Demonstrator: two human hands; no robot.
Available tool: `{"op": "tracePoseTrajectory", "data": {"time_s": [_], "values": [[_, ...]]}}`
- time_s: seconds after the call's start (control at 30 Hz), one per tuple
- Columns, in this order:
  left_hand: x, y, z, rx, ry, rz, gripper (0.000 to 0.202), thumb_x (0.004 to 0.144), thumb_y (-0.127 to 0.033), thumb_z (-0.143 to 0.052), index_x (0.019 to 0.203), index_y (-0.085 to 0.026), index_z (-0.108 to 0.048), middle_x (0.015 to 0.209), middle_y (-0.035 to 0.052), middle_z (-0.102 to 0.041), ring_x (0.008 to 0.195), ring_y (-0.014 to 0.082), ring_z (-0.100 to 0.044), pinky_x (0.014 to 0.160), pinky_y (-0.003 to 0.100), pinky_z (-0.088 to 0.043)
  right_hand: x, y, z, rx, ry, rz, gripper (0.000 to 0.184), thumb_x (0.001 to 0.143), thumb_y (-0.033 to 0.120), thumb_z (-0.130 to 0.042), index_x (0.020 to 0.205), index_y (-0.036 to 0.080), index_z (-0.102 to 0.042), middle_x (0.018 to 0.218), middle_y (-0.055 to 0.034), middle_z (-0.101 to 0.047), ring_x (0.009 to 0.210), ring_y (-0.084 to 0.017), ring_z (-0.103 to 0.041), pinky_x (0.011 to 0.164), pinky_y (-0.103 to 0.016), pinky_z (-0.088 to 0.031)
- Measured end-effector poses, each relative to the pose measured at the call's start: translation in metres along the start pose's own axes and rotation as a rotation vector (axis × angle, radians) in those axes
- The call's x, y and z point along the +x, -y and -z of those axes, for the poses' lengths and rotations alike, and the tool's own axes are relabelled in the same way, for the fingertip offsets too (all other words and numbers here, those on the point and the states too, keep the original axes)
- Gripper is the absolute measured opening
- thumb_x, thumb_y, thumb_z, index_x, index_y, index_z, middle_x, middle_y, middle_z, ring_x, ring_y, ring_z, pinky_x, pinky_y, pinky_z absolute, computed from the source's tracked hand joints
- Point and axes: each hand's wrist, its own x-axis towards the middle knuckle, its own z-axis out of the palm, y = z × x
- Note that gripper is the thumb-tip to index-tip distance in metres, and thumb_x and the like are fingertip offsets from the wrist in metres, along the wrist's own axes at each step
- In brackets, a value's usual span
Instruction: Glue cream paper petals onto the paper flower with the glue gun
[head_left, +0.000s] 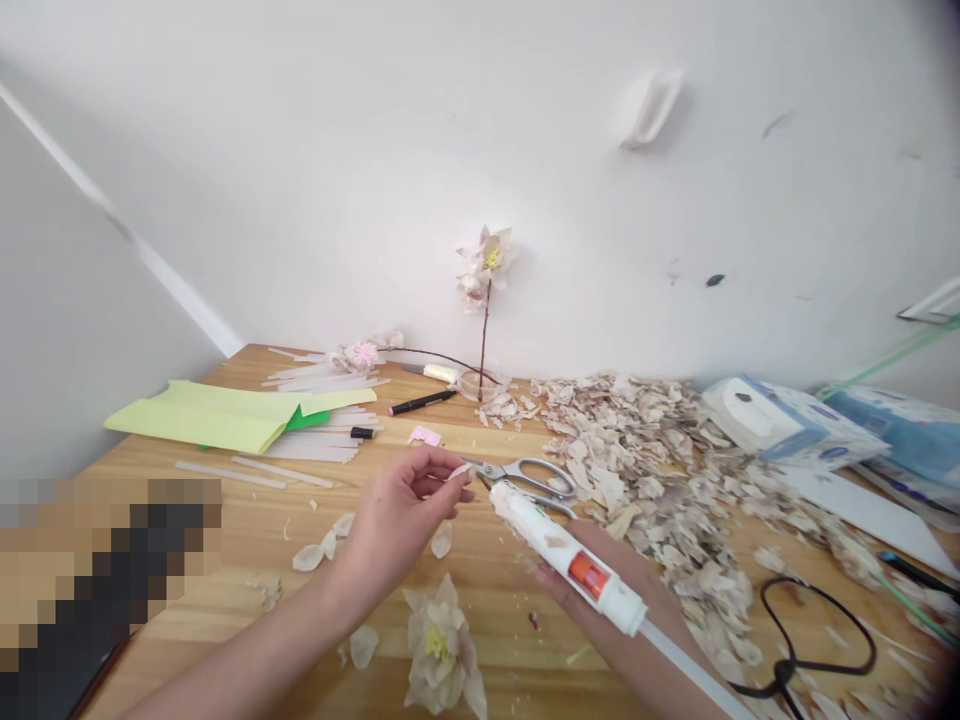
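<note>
The left hand point(394, 510) has its thumb and first finger pinched together on one small, pale, papery petal point(463, 474). The petal is up over the middle of the bench point(247, 530). The right hand point(616, 550) holds one fat white tube-shaped tool with a red-orange patch point(547, 540), which is also over the middle. Its fingers are wrapped around the tool, though the tool hides some of them. The tool's front end is near the petal; I cannot tell if they touch.

Just behind the tool lies one pair of silver metal scissors point(536, 475). Near the front edge is one cream paper-like flower with a yellow middle point(442, 640). Two flower stems are by the back edge: one brown stem standing up point(485, 320) and one dark bent stem lying down point(442, 357). One black pen point(422, 402), one little black cap point(363, 433) and one pink scrap point(425, 436) lie there too. Toward the left edge is one folded yellow-green sheet point(217, 418). The big pile of dry, pale petals point(645, 460) toward the right edge has too many to count.
</note>
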Motion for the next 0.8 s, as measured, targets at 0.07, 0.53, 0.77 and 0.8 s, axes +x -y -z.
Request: {"op": "tracePoseTrajectory", "data": {"time_s": [0.07,0.53,0.77,0.8], "values": [[-0.0003,-0.0002,0.0,-0.003,-0.001,0.003,0.02,0.071,-0.034,-0.067,0.078,-0.016,-0.061,0.067,0.0023,-0.068,0.068,0.0155,-0.068,0.055,0.02,-0.05,-0.0002,-0.0011,-0.0004,-0.015,0.014,-0.008,0.019,0.078,0.039,-0.053,0.073,0.022,-0.057,0.061,0.001,-0.06,0.054,-0.018,-0.058,0.051,-0.027,-0.043],[-0.0013,-0.0007,0.0006,0.017,0.025,-0.004,0.017,0.072,-0.032,-0.066,0.078,-0.016,-0.061,0.071,0.0029,-0.068,0.068,0.0151,-0.068,0.055,0.02,-0.049,-0.0006,0.0015,0.0002,0.004,-0.001,-0.039,0.021,0.077,0.041,-0.054,0.07,0.023,-0.063,0.071,-0.0025,-0.069,0.062,-0.021,-0.063,0.054,-0.029,-0.045],[-0.0024,0.0012,0.0013,0.035,0.023,-0.026,0.017,0.073,-0.032,-0.065,0.08,-0.016,-0.061,0.073,0.004,-0.069,0.072,0.0167,-0.069,0.056,0.021,-0.049,-0.0017,-0.0013,-0.001,-0.005,0.002,-0.039,0.02,0.079,0.039,-0.052,0.075,0.023,-0.063,0.072,-0.0034,-0.069,0.063,-0.021,-0.063,0.054,-0.029,-0.045],[-0.0023,0.0012,0.0013,0.039,0.021,-0.026,0.018,0.073,-0.032,-0.065,0.08,-0.016,-0.061,0.073,0.0041,-0.069,0.072,0.0171,-0.069,0.056,0.021,-0.049,-0.0018,-0.0015,-0.001,0.001,0.006,-0.039,0.021,0.079,0.039,-0.052,0.076,0.023,-0.063,0.072,-0.0032,-0.069,0.063,-0.021,-0.063,0.053,-0.029,-0.045]]}}
